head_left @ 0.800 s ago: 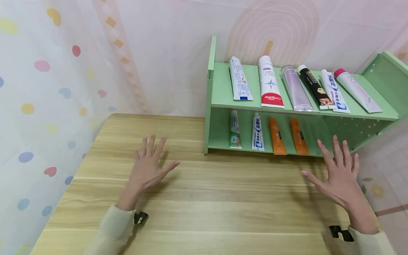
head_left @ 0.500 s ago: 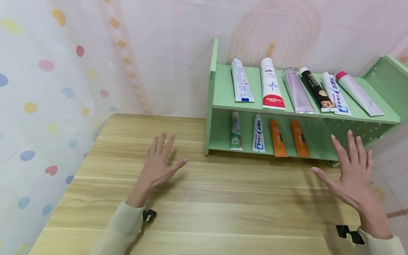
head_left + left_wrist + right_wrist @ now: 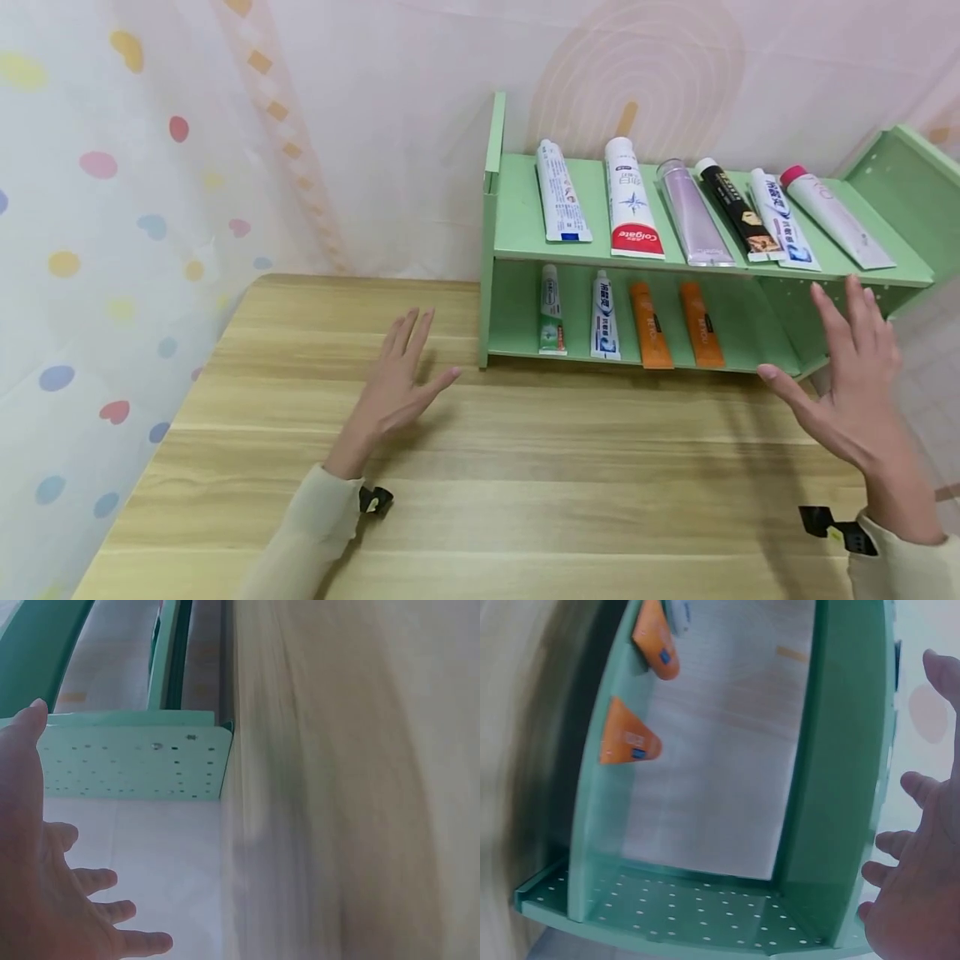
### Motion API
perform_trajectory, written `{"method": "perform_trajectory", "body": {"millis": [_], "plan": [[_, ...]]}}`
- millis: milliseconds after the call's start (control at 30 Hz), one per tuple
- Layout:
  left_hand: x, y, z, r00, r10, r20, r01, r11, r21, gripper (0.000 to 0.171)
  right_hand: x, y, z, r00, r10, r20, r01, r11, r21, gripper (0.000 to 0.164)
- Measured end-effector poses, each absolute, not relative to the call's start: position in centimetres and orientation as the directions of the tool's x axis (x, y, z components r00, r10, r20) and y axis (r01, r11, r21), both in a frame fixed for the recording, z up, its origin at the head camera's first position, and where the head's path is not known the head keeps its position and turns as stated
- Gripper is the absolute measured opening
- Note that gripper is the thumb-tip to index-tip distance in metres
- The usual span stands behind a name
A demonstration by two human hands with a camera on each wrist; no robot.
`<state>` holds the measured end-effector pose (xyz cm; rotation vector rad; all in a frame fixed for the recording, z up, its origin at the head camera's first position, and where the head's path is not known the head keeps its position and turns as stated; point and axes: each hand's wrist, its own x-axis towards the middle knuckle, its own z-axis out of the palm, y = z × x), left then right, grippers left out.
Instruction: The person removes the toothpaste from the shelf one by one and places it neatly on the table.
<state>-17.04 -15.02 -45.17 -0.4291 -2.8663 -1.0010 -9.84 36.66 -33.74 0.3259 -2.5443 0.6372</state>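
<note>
Tubes are lying in 2 rows on a green rack [image 3: 490,287], 10 total. Top shelf is holding 6: white tube w/ blue end [image 3: 562,193], Colgate tube [image 3: 632,200], lilac tube [image 3: 694,217], black tube [image 3: 738,208], white-&-blue tube [image 3: 782,218], pink-capped tube [image 3: 836,217]. Lower shelf is holding 4: green-&-grey tube [image 3: 552,312], small white tube [image 3: 604,318], 2 orange tubes [image 3: 651,327]. L hand [image 3: 397,392] is hovering over the wood table [image 3: 585,475], fingers spread, gripping nothing. R hand [image 3: 855,387] is hovering near rack's far-right end, thumb & fingers apart, also gripping nothing, partly blocking that corner. Patterned curtain [image 3: 390,150] is hanging behind; 2 black wrist pieces [image 3: 375,501] are sitting by 2 pale cuffs [image 3: 327,508].
</note>
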Motion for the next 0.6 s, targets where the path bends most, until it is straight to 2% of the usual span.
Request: {"method": "perform_trajectory", "body": {"millis": [300,600], "plan": [[-18.3,-13.4,-44.7,-0.942,0.247,0.226,0.334,0.649,0.684,0.091,-10.5,36.9,-31.9,-0.852,-0.073,0.518,-0.331,0.842,-0.425,0.087],[-19.5,-12.3,-43.0,-0.934,0.238,0.265,0.356,0.579,0.734,0.089,-11.2,37.3,-30.4,-0.848,-0.028,0.529,-0.321,0.822,-0.470,0.085]]}}
